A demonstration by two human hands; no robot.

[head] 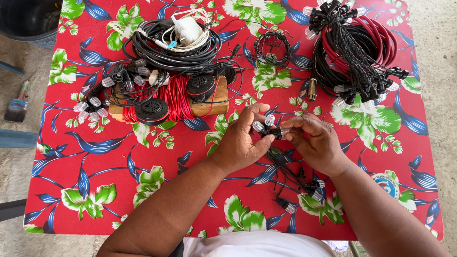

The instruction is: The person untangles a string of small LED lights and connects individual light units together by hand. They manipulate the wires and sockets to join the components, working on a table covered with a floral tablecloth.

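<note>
A makeshift workshop on bare concrete floor (14, 162) is suggested by wire coils (173, 47) heaped on a floral-clothed table (95, 157), upper frame.

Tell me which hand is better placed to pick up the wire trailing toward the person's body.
Probably the right hand: the black light string trails down below it, while the left hand pinches the clear bulbs at the top.
</note>
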